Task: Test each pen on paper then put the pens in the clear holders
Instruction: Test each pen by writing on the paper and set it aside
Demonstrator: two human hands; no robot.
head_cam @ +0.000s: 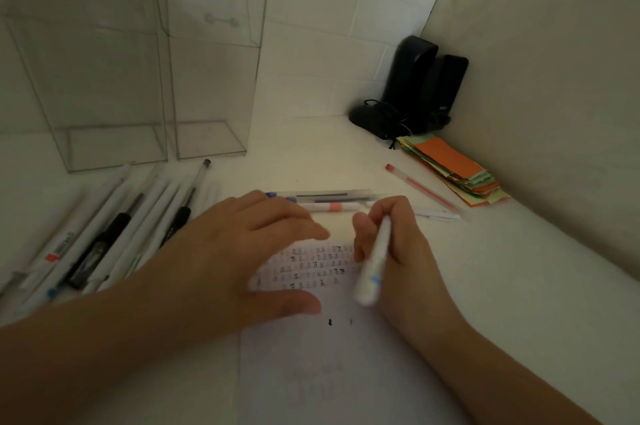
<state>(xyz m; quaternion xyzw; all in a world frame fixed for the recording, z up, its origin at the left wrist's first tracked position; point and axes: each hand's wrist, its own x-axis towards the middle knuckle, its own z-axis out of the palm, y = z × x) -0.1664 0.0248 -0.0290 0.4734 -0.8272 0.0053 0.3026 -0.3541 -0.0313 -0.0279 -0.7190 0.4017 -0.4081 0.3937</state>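
Left hand [239,248] lay spread on paper [311,372]; right hand [391,251] pinched a pen [372,268]. Spare pens [104,234] lower left, holders [138,78] upper left, speakers [422,85] upper right.

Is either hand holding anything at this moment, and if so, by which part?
The right hand grips a white pen around its lower barrel, near the tip. The left hand holds nothing; it rests flat on the paper.

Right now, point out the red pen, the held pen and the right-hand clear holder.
red pen [420,189], head view, mid-barrel
held pen [372,267], head view, white barrel below the fingers
right clear holder [211,140], head view, its base
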